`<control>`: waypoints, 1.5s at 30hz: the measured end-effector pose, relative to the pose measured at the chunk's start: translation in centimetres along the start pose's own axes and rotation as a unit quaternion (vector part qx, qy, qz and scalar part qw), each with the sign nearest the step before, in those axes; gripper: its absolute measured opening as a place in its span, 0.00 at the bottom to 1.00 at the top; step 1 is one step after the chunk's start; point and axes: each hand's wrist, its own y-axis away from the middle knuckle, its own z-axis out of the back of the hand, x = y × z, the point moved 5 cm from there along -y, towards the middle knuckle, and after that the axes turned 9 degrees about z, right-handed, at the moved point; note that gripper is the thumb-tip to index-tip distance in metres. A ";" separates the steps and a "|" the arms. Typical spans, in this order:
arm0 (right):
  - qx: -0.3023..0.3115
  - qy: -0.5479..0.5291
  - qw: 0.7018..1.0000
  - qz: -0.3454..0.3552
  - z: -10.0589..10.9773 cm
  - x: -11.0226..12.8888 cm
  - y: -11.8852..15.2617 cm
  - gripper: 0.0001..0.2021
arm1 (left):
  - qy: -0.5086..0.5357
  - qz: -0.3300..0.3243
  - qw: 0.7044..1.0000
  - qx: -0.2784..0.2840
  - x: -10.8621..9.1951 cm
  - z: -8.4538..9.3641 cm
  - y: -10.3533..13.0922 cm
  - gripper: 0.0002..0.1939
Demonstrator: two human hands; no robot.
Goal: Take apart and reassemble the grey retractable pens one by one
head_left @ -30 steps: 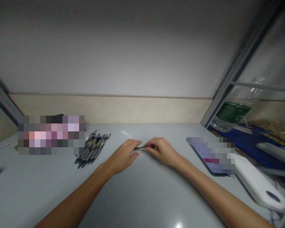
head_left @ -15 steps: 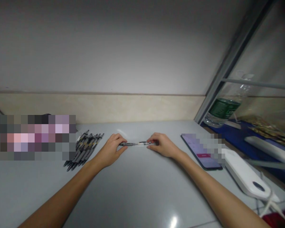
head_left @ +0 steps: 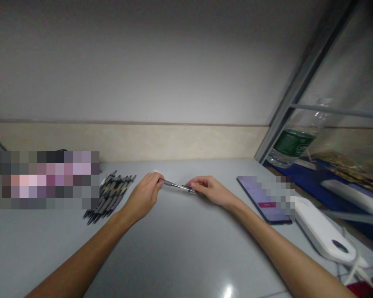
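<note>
A slim pen (head_left: 173, 185) with a grey grip and a paler, shiny length spans the gap between my two hands, tilted down to the right. My left hand (head_left: 146, 193) is closed around its grip end. At the other end, the bent fingers of my right hand (head_left: 211, 190) pinch the pen near its clear, dark-tipped part. Whether the pen is one piece or drawn apart is too small to tell. Close to my left wrist lies a bundle of several similar grey and black pens (head_left: 110, 196) on the pale table (head_left: 180, 248).
To the right lie a phone (head_left: 267, 211) with its screen lit and a white oblong device (head_left: 321, 231) with a cable. Beyond the metal frame (head_left: 281, 111) a green-labelled plastic bottle (head_left: 294, 142) leans. Blurred-out items (head_left: 46, 180) sit at the left. A wall rises behind the table.
The pen has gone from nearly level to sloping down rightward, its left end raised. My left hand has turned and its fingers have closed in more. My right hand stays almost in place.
</note>
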 end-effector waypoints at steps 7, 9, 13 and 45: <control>0.017 -0.282 0.956 -0.081 -1.9 -0.7 0.2 0.18 | -0.125 -0.094 0.987 -0.038 -2.4 1.3 0.2 0.09; 0.028 -0.334 0.938 -0.089 -2.3 -0.6 0.4 0.17 | -0.207 -0.129 0.968 -0.058 -3.1 1.4 0.3 0.10; 0.057 -0.359 0.926 -0.100 -2.7 0.0 0.7 0.16 | -0.282 -0.163 0.940 -0.099 -3.8 1.5 0.4 0.12; -0.189 -0.087 0.975 0.072 0.0 2.4 1.0 0.15 | 0.069 0.038 0.990 -0.114 -1.6 3.0 0.5 0.07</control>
